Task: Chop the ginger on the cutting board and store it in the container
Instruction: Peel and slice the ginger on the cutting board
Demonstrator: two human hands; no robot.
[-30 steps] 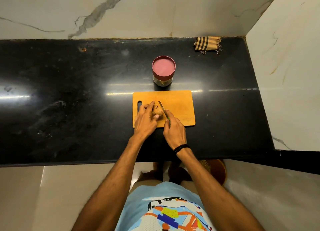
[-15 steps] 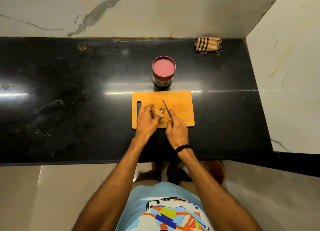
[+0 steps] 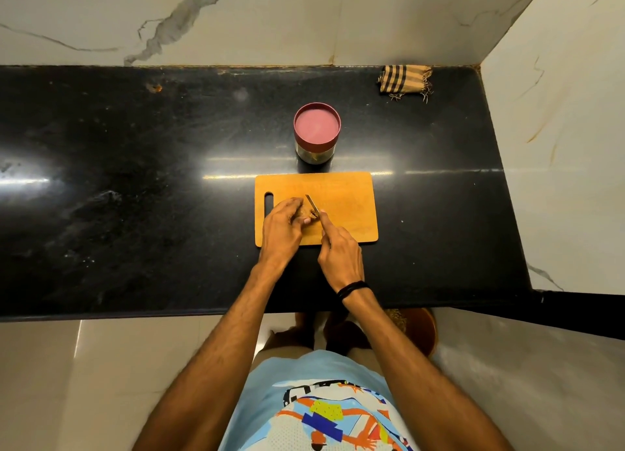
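The board (image 3: 341,197) lies flat on the black counter (image 3: 135,180), with its handle slot at its left end. The ginger (image 3: 307,212) sits on the board's left half, just right of the slot. It is a small brown lump, mostly hidden under the left hand (image 3: 282,229). That hand lies over the ginger with its fingers curled down onto it, holding it against the board.

The right hand (image 3: 340,251) reaches in over the board's near edge, its fingers wrapped round the handle of the knife (image 3: 311,204) and the forefinger stretched forward along the top. The blade points away from the person and slightly left. Its edge touches the ginger's right side, just beside the left fingertips. Whether any cut piece lies next to it is too small to tell.

The container (image 3: 317,129) stands upright just behind the board's far edge, near its middle, with its dark red lid on. A striped cloth (image 3: 404,80) lies well behind and to the right of the board, against the wall (image 3: 304,17). A black band (image 3: 353,288) circles the right wrist.
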